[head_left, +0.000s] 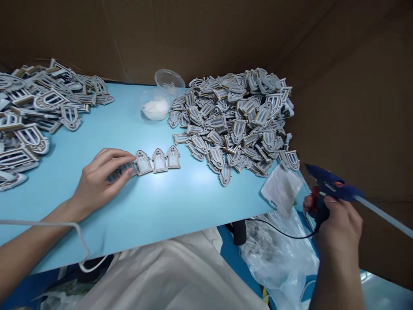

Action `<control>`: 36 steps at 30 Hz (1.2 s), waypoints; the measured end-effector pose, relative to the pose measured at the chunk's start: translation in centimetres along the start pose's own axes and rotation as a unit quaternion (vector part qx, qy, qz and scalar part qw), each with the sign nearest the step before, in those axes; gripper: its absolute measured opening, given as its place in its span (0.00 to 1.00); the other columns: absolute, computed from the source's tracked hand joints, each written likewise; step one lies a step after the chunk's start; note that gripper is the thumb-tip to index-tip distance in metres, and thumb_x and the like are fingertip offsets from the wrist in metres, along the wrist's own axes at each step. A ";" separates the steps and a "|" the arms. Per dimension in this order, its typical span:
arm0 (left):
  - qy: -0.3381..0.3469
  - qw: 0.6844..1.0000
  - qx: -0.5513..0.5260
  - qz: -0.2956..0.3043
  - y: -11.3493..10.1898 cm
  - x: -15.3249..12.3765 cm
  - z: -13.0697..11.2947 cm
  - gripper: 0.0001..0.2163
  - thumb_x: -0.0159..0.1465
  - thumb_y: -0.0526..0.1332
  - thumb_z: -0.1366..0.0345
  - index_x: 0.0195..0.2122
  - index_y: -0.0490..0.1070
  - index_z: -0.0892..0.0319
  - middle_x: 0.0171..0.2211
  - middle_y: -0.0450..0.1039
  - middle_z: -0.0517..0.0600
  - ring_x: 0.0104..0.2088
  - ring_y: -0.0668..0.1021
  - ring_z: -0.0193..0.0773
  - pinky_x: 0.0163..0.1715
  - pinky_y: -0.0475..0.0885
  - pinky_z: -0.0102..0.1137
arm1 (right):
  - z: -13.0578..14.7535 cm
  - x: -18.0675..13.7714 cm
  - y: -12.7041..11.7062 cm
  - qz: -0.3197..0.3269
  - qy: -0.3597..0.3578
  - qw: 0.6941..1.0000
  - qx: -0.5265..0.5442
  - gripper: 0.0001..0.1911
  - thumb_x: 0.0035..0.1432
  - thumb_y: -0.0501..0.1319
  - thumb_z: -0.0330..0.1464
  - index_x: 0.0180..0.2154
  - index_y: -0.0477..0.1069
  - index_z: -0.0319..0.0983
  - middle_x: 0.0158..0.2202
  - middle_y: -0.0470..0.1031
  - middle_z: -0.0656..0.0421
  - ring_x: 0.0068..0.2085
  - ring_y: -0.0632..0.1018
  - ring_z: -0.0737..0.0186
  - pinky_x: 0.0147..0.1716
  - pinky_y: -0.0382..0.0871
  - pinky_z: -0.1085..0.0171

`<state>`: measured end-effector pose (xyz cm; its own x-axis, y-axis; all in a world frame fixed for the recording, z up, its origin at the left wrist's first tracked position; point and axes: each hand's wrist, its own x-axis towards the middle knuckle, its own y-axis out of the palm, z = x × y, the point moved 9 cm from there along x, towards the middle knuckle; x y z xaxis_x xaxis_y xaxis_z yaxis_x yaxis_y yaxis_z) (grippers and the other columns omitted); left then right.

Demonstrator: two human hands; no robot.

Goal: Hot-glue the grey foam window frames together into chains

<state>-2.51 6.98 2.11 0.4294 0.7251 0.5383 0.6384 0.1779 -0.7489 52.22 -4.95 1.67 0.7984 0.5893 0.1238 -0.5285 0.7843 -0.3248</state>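
Observation:
My right hand [338,219] is wrapped round a blue glue gun [329,185] off the table's right edge, with a white glue stick [383,215] coming out of its back end. My left hand [105,178] is closed, thumb and fingers round small arched window pieces at the left end of a row; the hand partly hides them. Farther right in that row stand out three more pieces, a near arched window piece [143,162], a middle arched window piece [159,161] and a right arched window piece [173,157], with pale panes inside grey frames.
A big pile of arched window pieces [238,125] covers the back right, and larger window pieces [51,101] are heaped at left. Clear plastic cups [156,107] stand between them, one with white contents. A white cloth [280,189] hangs at the right edge. Cardboard walls [200,38] enclose the table.

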 end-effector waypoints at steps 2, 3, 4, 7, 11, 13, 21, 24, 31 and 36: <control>0.020 1.000 0.008 0.021 0.5 0.3 -0.3 0.09 0.75 0.63 0.69 0.53 0.80 0.52 0.50 0.81 0.55 0.49 0.83 0.48 0.50 0.80 0.45 | 1.5 -0.9 2.1 0.025 -0.005 0.997 0.073 0.19 0.41 0.70 0.43 0.34 0.73 0.43 0.28 0.75 0.61 0.23 0.71 0.65 0.23 0.65 0.62; 0.027 0.999 0.009 0.036 0.9 0.5 -0.4 0.08 0.76 0.63 0.68 0.51 0.80 0.53 0.51 0.82 0.56 0.50 0.83 0.49 0.50 0.80 0.46 | 2.5 -1.5 3.6 0.062 -0.017 0.994 0.085 0.20 0.41 0.72 0.45 0.35 0.73 0.42 0.28 0.75 0.61 0.22 0.71 0.64 0.22 0.65 0.62; 0.030 0.998 0.009 0.054 1.3 0.7 -0.6 0.08 0.76 0.62 0.67 0.49 0.81 0.53 0.52 0.82 0.56 0.51 0.83 0.50 0.51 0.80 0.47 | 3.6 -2.3 5.4 0.109 -0.029 0.989 0.091 0.22 0.43 0.74 0.47 0.35 0.74 0.42 0.27 0.75 0.61 0.22 0.72 0.63 0.22 0.67 0.62; 0.022 0.994 0.012 0.107 2.8 1.5 -1.1 0.11 0.77 0.59 0.64 0.45 0.83 0.54 0.55 0.81 0.59 0.54 0.82 0.53 0.55 0.80 0.50 | 6.6 -5.5 11.6 0.266 -0.053 0.957 0.103 0.23 0.53 0.73 0.53 0.37 0.76 0.42 0.27 0.78 0.59 0.22 0.74 0.61 0.22 0.70 0.60; -0.004 0.988 0.025 0.151 4.8 3.1 -1.2 0.14 0.77 0.58 0.60 0.54 0.83 0.56 0.61 0.78 0.63 0.61 0.78 0.58 0.60 0.77 0.55 | 8.8 -10.4 20.9 0.484 -0.057 0.871 0.066 0.27 0.62 0.68 0.59 0.39 0.78 0.40 0.26 0.78 0.58 0.21 0.75 0.61 0.20 0.69 0.62; -0.031 0.983 0.021 0.177 6.1 4.2 -0.7 0.20 0.75 0.62 0.55 0.63 0.78 0.58 0.65 0.74 0.64 0.64 0.75 0.60 0.64 0.75 0.56 | 9.4 -11.7 24.3 0.531 -0.065 0.843 0.059 0.29 0.62 0.66 0.61 0.38 0.76 0.40 0.25 0.77 0.58 0.20 0.74 0.62 0.19 0.68 0.63; -0.074 0.955 0.028 0.285 11.1 6.6 0.5 0.45 0.62 0.72 0.44 0.75 0.63 0.61 0.59 0.69 0.62 0.59 0.72 0.62 0.61 0.74 0.53 | 8.5 -10.6 26.7 0.481 -0.146 0.863 -0.053 0.14 0.59 0.68 0.45 0.36 0.75 0.40 0.25 0.72 0.62 0.27 0.72 0.63 0.26 0.66 0.65; -0.083 0.956 0.037 0.277 10.9 6.0 0.2 0.34 0.64 0.72 0.48 0.66 0.73 0.62 0.56 0.69 0.62 0.57 0.72 0.60 0.60 0.75 0.53 | 7.4 -11.2 26.4 0.495 -0.122 0.859 -0.051 0.14 0.63 0.65 0.44 0.41 0.79 0.40 0.26 0.73 0.61 0.29 0.75 0.60 0.29 0.68 0.63; -0.160 0.959 0.097 0.214 7.4 3.0 1.1 0.36 0.61 0.76 0.44 0.62 0.74 0.62 0.54 0.72 0.63 0.55 0.74 0.63 0.56 0.77 0.55 | 8.7 -14.7 26.8 0.511 -0.263 0.815 -0.071 0.13 0.65 0.63 0.37 0.28 0.66 0.43 0.25 0.73 0.60 0.27 0.72 0.62 0.30 0.65 0.62; -0.157 0.967 0.054 0.193 7.2 3.0 1.7 0.33 0.60 0.77 0.47 0.62 0.75 0.58 0.55 0.73 0.60 0.55 0.75 0.60 0.57 0.77 0.53 | 9.6 -16.9 27.2 0.516 -0.329 0.789 -0.055 0.16 0.69 0.61 0.33 0.29 0.59 0.44 0.26 0.66 0.62 0.26 0.67 0.65 0.27 0.59 0.64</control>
<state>2.27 11.55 -2.28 0.3964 0.9147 0.0789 0.3905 -0.0902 -0.9162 21.59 8.30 -0.26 -0.3828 0.9042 0.1894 -0.7424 -0.1790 -0.6456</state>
